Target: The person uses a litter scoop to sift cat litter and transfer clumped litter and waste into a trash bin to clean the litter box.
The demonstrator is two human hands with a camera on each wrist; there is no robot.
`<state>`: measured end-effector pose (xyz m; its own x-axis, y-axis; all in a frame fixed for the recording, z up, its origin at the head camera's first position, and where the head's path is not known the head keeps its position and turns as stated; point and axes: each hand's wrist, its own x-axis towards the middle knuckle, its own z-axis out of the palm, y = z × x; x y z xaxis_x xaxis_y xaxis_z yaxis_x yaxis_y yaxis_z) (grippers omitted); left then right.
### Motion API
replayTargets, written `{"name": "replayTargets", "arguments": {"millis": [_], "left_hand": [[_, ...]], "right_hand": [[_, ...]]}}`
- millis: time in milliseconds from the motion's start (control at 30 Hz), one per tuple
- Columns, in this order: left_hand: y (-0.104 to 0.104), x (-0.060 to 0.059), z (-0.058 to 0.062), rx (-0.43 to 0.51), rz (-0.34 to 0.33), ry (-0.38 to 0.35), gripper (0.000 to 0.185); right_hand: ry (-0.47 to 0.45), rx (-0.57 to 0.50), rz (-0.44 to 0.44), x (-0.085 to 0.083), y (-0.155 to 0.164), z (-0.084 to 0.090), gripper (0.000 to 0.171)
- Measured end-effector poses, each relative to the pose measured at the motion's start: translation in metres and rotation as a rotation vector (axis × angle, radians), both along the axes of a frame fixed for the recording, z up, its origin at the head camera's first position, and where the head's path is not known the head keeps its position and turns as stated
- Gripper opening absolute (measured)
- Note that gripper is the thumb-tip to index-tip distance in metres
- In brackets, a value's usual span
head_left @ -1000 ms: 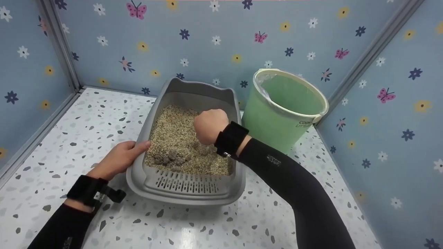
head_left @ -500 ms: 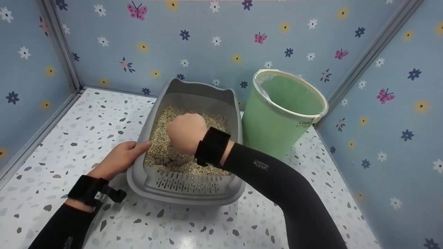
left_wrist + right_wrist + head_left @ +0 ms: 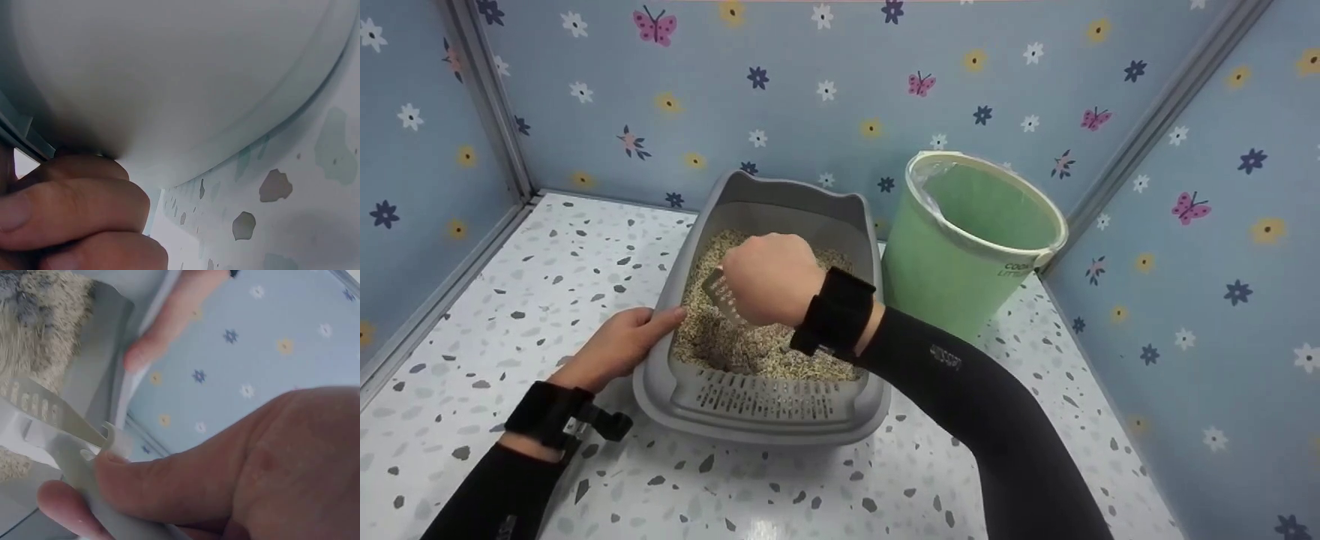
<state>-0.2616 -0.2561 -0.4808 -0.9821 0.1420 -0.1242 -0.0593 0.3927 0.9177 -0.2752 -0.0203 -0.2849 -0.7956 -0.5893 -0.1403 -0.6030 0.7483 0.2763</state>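
A grey litter box [image 3: 765, 429] stands on the speckled floor, holding tan granular litter [image 3: 802, 360]. My left hand [image 3: 619, 341] grips its left rim, thumb on top and the other fingers [image 3: 84, 211] curled beneath, as the left wrist view shows. Over the litter, my right hand [image 3: 774, 279] holds a slotted litter scoop [image 3: 70, 453] by the handle, thumb pressed along it. The scoop's slotted head is tilted above churned litter in the left part of the box. Greyish clumps [image 3: 28, 306] lie in the litter in the right wrist view.
Right of the box stands a green bin [image 3: 937, 277] with a pale rim and a clear liner. Blue flowered panels [image 3: 810, 97] close in the back and both sides. A perforated step [image 3: 765, 394] forms the box's near end.
My right hand has swept left across the litter, then risen slightly, bringing the scoop's head into view. Litter near the front left has been churned. My left hand stays at the rim.
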Motion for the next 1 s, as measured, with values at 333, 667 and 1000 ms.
{"name": "replayTargets", "arguments": {"millis": [333, 667, 1000], "left_hand": [[0.001, -0.001, -0.003, 0.026, 0.005, 0.001, 0.066], [0.002, -0.001, 0.000, 0.011, 0.013, 0.004, 0.064], [0.002, 0.000, 0.001, 0.006, 0.006, -0.001, 0.067]], "right_hand": [[-0.056, -0.222, -0.118, -0.044, 0.041, -0.009, 0.038], [-0.278, -0.372, -0.219, -0.085, 0.082, -0.053, 0.045], [-0.332, -0.263, -0.248, -0.083, 0.091, -0.090, 0.045]]}}
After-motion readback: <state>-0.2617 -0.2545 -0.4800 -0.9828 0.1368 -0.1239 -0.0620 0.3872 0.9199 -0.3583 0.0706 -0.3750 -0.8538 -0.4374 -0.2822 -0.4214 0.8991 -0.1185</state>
